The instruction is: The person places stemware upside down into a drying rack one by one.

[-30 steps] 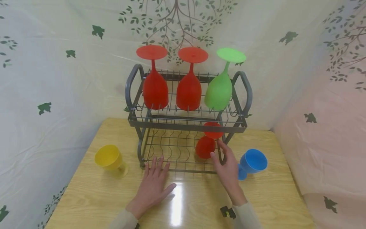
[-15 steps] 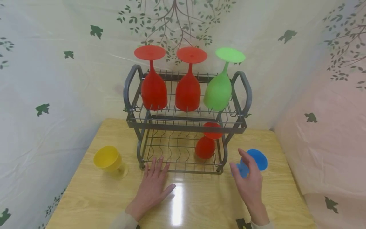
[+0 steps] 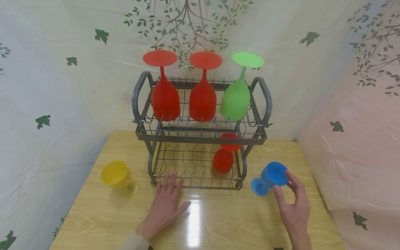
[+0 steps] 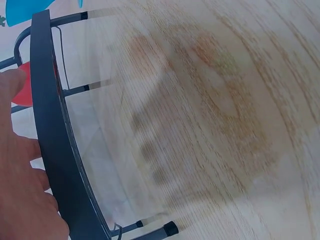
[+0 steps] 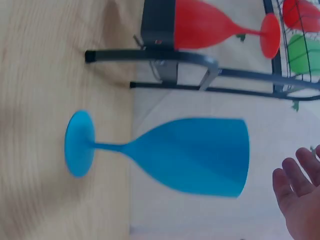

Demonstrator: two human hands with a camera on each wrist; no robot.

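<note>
A blue goblet (image 3: 272, 176) stands upright to the right of the two-tier dish rack (image 3: 203, 140). My right hand (image 3: 295, 208) reaches around its right side, thumb and fingers spread. In the right wrist view the hand (image 5: 305, 200) appears just beyond the rim of the blue goblet (image 5: 195, 157), apart from it. My left hand (image 3: 165, 206) lies flat with fingers extended at the rack's lower front edge. The left wrist view shows its fingers (image 4: 27, 175) at the dark bar (image 4: 47, 115). On the lower tier a red goblet (image 3: 222, 161) rests upside down at the right.
Two upside-down red goblets (image 3: 165, 100) and a green goblet (image 3: 235, 100) stand on the top tier. A yellow goblet (image 3: 115, 174) is upright left of the rack. The wooden table (image 3: 225, 222) meets a patterned cloth backdrop behind and at the sides.
My right hand has left the red goblet on the lower tier and moved right to the blue goblet's far side. The left hand has stayed put. The head view has shifted slightly.
</note>
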